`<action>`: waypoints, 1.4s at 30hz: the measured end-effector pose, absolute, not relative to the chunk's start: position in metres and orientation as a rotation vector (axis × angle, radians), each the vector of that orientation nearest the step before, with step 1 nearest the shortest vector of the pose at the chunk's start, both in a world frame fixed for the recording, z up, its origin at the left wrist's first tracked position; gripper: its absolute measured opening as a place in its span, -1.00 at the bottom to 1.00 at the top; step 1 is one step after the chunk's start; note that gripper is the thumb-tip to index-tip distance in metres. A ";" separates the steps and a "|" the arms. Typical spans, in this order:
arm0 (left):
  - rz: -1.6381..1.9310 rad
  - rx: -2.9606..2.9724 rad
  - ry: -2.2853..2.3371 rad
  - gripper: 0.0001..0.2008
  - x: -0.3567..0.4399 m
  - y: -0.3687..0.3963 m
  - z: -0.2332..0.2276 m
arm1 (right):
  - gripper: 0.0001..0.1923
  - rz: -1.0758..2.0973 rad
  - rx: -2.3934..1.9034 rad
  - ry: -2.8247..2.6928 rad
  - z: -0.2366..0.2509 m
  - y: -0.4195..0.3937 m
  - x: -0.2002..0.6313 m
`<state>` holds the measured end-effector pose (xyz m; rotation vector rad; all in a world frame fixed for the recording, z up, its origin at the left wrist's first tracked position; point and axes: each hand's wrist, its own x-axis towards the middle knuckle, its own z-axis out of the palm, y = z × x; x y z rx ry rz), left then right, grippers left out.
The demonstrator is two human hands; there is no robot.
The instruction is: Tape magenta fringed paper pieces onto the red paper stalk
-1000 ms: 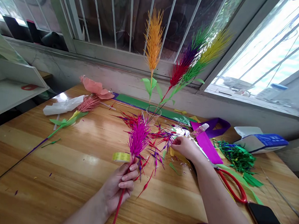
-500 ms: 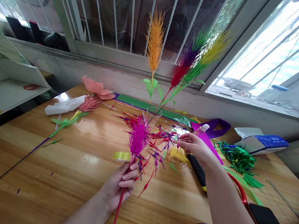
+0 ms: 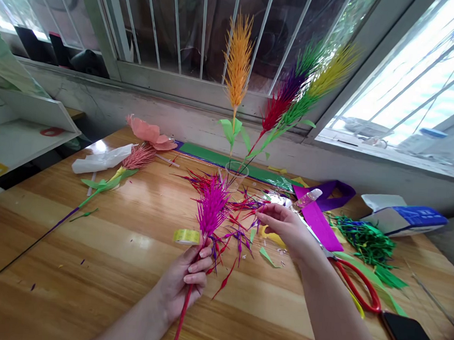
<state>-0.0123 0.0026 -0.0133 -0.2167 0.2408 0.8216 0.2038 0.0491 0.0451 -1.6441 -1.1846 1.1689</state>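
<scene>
My left hand (image 3: pixel 188 278) is wrapped round the red stem of a magenta paper wheat ear (image 3: pixel 212 208), held upright with a slight tilt. A roll of yellow tape (image 3: pixel 186 236) lies just beyond the hand. At the right edge of a pile of red and purple paper spikes (image 3: pixel 243 205), my right hand (image 3: pixel 283 227) has its thumb and forefinger pinched together. What sits between those fingertips is too small to make out. Under my right forearm lie scissors with red handles (image 3: pixel 359 283), partly covered.
Behind stands a clear cup (image 3: pixel 236 173) with orange, red-purple and yellow-green ears. A pink flower stalk (image 3: pixel 105 182) lies left. To the right are a small bottle (image 3: pixel 309 197), purple paper (image 3: pixel 322 226), green shreds (image 3: pixel 362 241), a blue-white box (image 3: pixel 406 219) and a phone (image 3: pixel 413 338).
My right hand has moved a little left over the paper spikes, its fingers drawn closer together. More of the scissors shows beside the forearm. My left hand holds the wheat ear as before.
</scene>
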 end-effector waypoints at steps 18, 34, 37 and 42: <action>0.764 -0.130 0.339 -0.78 -0.009 0.002 -0.016 | -0.80 1.326 -1.423 -1.239 0.040 0.026 0.121; 0.785 -0.131 0.356 -0.75 -0.009 0.003 -0.013 | -0.85 1.039 -1.516 -1.406 0.033 0.025 0.117; 0.782 -0.111 0.377 -0.79 -0.009 0.003 -0.014 | -0.80 1.231 -1.440 -1.273 0.034 0.026 0.115; 0.793 -0.120 0.369 -0.78 -0.009 0.002 -0.013 | -0.79 1.284 -1.430 -1.204 0.030 0.027 0.115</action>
